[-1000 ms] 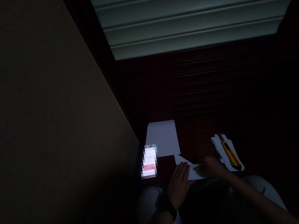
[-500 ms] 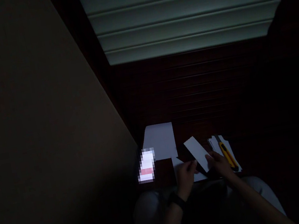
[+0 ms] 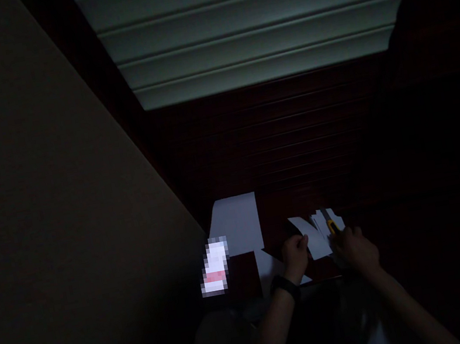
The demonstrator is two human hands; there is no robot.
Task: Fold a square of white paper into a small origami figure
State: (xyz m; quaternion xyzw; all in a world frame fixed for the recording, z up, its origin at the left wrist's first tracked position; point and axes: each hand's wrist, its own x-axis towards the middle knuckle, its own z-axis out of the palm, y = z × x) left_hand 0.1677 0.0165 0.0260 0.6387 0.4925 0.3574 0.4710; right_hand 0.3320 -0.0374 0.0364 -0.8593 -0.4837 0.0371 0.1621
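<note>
A small white piece of paper [image 3: 314,240] is pinched at its left edge by my left hand [image 3: 295,258], whose wrist wears a dark band. My right hand [image 3: 358,250] lies over the handle of a yellow utility knife [image 3: 333,226], fingers curled round it. The knife's blade end points away from me, above a small stack of white papers [image 3: 319,221]. Most of the handle and the near part of the stack are hidden under my right hand. Partly behind my left wrist lies a pointed white paper piece [image 3: 268,269].
A larger white sheet [image 3: 237,224] lies at the back left of the dark table [image 3: 245,276]. A lit phone [image 3: 214,266], its screen blurred out, overlaps the sheet's near corner. A wall [image 3: 87,221] rises on the left, and a slatted panel [image 3: 267,130] stands behind. The light is dim.
My right hand has let go of the small paper piece and moved right onto the utility knife. The paper now stays in my left hand, turned slightly. The whole view has shifted and tilted.
</note>
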